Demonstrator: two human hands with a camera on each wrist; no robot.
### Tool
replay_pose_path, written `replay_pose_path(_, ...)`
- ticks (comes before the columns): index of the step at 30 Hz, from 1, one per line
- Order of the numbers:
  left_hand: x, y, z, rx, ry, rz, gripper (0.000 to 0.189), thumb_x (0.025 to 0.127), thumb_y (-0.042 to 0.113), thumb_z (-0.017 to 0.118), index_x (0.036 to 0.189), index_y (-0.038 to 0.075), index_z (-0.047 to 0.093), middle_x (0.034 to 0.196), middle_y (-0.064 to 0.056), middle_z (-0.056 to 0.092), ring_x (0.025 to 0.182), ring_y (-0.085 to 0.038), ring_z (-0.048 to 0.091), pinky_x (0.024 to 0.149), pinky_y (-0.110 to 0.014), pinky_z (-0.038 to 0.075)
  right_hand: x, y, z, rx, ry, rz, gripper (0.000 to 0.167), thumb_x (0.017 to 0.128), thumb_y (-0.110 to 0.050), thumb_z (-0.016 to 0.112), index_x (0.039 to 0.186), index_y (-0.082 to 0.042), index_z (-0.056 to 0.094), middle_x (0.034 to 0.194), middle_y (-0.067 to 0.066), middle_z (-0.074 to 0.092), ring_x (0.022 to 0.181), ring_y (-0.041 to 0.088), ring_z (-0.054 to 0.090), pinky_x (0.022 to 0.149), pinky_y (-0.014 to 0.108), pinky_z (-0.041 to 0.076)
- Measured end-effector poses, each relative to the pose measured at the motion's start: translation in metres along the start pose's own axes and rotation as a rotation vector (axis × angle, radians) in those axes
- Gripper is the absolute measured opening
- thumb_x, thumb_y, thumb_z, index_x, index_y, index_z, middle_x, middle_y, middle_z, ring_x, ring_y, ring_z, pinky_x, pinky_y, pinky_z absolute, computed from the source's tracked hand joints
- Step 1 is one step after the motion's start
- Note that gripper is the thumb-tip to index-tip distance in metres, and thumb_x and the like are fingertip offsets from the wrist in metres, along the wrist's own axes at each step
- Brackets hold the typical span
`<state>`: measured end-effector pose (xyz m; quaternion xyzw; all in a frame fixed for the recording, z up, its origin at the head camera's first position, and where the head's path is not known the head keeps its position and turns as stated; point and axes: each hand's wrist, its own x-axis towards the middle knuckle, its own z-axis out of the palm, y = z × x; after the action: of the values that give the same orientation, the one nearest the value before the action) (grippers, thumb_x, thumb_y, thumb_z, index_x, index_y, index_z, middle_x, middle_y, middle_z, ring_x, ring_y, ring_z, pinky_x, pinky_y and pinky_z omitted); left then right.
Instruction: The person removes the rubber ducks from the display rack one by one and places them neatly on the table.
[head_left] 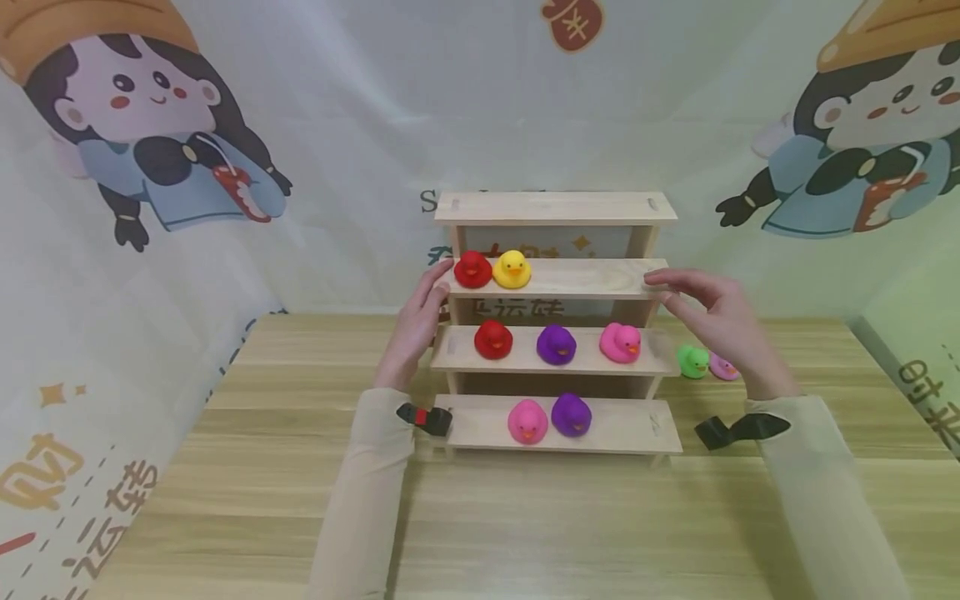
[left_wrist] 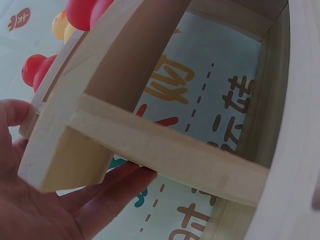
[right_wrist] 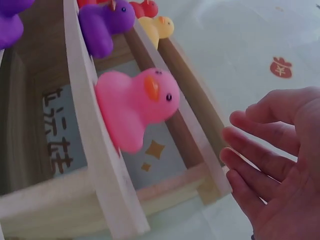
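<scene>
A stepped wooden display rack (head_left: pixel 558 208) stands on the table. My left hand (head_left: pixel 420 321) grips the left end of its second shelf from the top, the thumb and fingers (left_wrist: pixel 115 197) on different sides of the wood. By that shelf's right end is my right hand (right_wrist: pixel 280 165), fingers apart and holding nothing. On the second shelf sit a red duck (head_left: pixel 473 270) and a yellow duck (head_left: pixel 512 270). Below them are another red duck (head_left: pixel 493 340), a purple duck (head_left: pixel 557 345) and a pink duck (right_wrist: pixel 132 107). The lowest shelf bears a pink duck (head_left: pixel 528 422) and a purple duck (head_left: pixel 572 415).
A green duck (head_left: pixel 693 362) and a pink duck (head_left: pixel 723 367) lie on the wood-grain table (head_left: pixel 555 525) right of the rack, below the right hand. A printed cloth (head_left: pixel 352 108) hangs behind and at both sides. The top shelf carries no duck.
</scene>
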<state>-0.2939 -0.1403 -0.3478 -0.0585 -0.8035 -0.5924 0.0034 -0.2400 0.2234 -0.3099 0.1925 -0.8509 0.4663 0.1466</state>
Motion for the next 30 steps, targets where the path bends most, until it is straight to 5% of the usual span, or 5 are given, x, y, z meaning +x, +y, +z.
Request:
replay_pose_path(8,0.001,0.0,0.0,0.007,0.013,0.015,0.045,0.104,0.036,0.035,0.149,0.032,0.036,0.154,0.001,0.031,0.134,-0.028,0.038,0.104,-0.054,0.035,0.005,-0.016,0.021,0.027,-0.037,-0.035,0.026,0.096,-0.009,0.059,0.12,-0.004,0.065,0.122,0.011,0.063,0.107,0.01,0.055,0.09,0.032,0.041)
replay_pose_path(15,0.001,0.0,0.0,0.011,0.004,0.031,0.045,0.104,0.036,0.035,0.149,0.032,0.035,0.155,0.002,0.029,0.136,-0.027,0.035,0.105,-0.054,0.034,0.012,-0.026,0.042,0.096,-0.082,-0.116,0.025,0.093,0.001,0.06,0.118,0.0,0.065,0.121,0.013,0.063,0.11,0.015,0.055,0.094,0.023,0.043)
replay_pose_path(23,0.001,-0.001,-0.001,0.017,0.014,0.043,0.045,0.104,0.035,0.035,0.149,0.031,0.037,0.154,0.0,0.031,0.135,-0.028,0.037,0.106,-0.055,0.032,0.025,-0.034,0.062,0.142,-0.103,-0.123,0.024,0.093,0.001,0.06,0.117,0.003,0.064,0.12,0.016,0.063,0.115,0.027,0.055,0.102,0.045,0.041)
replay_pose_path(30,0.001,-0.001,-0.001,0.025,0.027,0.038,0.045,0.104,0.036,0.036,0.148,0.031,0.038,0.154,0.0,0.033,0.135,-0.028,0.037,0.107,-0.055,0.03,0.034,-0.043,0.078,0.183,-0.113,-0.096,0.027,0.094,-0.003,0.06,0.12,0.003,0.062,0.122,0.017,0.061,0.119,0.03,0.053,0.106,0.045,0.037)
